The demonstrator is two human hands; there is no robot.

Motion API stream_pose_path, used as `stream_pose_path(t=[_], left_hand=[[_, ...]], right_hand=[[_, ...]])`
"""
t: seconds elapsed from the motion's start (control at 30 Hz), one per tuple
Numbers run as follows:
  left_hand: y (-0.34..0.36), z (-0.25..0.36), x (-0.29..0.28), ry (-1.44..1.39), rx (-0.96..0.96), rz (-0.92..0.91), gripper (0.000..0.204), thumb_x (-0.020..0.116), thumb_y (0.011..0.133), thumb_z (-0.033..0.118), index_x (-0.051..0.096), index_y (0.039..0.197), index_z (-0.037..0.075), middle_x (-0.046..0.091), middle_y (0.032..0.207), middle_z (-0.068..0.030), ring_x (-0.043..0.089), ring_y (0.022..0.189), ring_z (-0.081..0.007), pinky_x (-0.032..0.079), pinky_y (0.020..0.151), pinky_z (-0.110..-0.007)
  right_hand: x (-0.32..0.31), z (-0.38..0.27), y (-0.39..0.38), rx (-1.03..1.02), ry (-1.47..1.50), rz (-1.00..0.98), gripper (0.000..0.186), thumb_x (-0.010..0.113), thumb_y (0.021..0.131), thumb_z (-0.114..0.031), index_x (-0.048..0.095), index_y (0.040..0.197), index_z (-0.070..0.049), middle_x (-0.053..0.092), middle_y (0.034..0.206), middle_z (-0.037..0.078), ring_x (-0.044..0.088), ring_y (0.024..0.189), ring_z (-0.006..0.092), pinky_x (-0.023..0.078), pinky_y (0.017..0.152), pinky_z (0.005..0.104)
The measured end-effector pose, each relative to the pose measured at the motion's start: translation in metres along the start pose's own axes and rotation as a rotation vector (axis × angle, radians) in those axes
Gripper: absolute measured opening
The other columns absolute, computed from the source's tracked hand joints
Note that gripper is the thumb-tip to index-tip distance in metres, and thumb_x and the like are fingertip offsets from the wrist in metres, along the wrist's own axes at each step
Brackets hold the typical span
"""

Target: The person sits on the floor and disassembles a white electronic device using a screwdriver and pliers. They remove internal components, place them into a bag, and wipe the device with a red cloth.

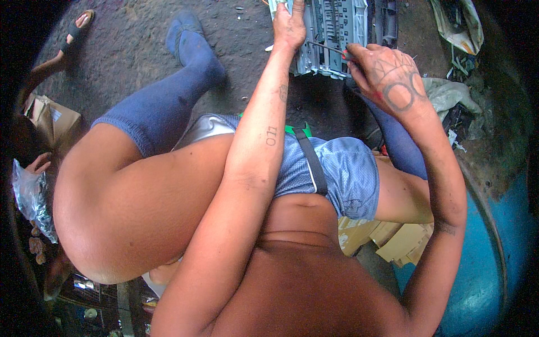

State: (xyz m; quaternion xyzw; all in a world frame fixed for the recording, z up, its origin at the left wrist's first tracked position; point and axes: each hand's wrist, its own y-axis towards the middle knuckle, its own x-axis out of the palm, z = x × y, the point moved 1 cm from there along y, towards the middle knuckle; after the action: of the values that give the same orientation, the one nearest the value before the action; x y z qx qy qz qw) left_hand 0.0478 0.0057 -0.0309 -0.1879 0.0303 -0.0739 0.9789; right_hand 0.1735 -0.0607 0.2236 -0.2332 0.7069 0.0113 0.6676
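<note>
At the top of the view lies a pale grey plastic machine chassis [332,33], ribbed and slotted like the inside of a printer. My left hand [289,27] grips its left edge, with the fingertips partly cut off by the top of the picture. In my right hand [387,73], closed at the chassis's lower right corner, is a screwdriver [327,47]. Its thin metal shaft points left across the chassis, and a bit of red shows where it meets the fingers. Most of its handle is hidden in the hand, and I cannot tell what the tip touches.
The chassis sits on dark, rough ground [135,50] between my legs. Cardboard [393,238] and a blue surface [477,269] are at the lower right; a crumpled pale sheet [449,95] lies right. On the left, another person's hand [40,164] is by a clear plastic bag [32,194].
</note>
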Motion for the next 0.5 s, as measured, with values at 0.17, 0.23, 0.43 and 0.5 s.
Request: stream_pose_path(t=[0.17,0.23,0.43,0.5], left_hand=[[-0.0025,0.0094,-0.002,0.012,-0.043,-0.013,0.076,0.042,0.103,0.063,0.055,0.139,-0.003,0.066,0.124,-0.0297,0.062,0.122,-0.0407,0.046,0.102,-0.043],[-0.0023,0.0085,-0.0035,0.016,-0.028,0.004,0.076,0.042,0.103,0.063,0.056,0.139,-0.003,0.067,0.124,-0.0295,0.062,0.121,-0.0405,0.046,0.102,-0.043],[-0.0021,0.0058,-0.0053,0.037,-0.051,-0.015,0.076,0.042,0.103,0.064,0.058,0.136,-0.003,0.067,0.122,-0.0287,0.063,0.119,-0.04,0.047,0.101,-0.042],[-0.0017,0.0062,-0.0048,0.03,-0.005,0.008,0.076,0.042,0.103,0.064,0.058,0.135,-0.003,0.067,0.121,-0.0285,0.063,0.118,-0.0397,0.047,0.101,-0.042]], right_hand=[[0.0062,0.0049,-0.0055,-0.018,-0.02,0.034,0.031,0.07,0.089,-0.024,0.065,0.117,-0.011,0.068,0.085,0.012,0.068,0.071,0.0342,0.054,0.062,0.048],[0.0066,0.005,-0.005,-0.02,-0.013,0.027,0.033,0.07,0.089,-0.023,0.064,0.119,-0.011,0.068,0.086,0.012,0.068,0.071,0.034,0.054,0.063,0.048],[0.0021,0.0023,-0.0035,-0.016,-0.001,0.022,0.03,0.07,0.089,-0.023,0.063,0.115,-0.011,0.069,0.088,0.013,0.068,0.073,0.0349,0.054,0.064,0.0484],[0.0029,0.0031,-0.0042,-0.018,-0.001,0.036,0.029,0.07,0.089,-0.023,0.063,0.115,-0.011,0.069,0.088,0.013,0.068,0.073,0.0353,0.055,0.064,0.0489]])
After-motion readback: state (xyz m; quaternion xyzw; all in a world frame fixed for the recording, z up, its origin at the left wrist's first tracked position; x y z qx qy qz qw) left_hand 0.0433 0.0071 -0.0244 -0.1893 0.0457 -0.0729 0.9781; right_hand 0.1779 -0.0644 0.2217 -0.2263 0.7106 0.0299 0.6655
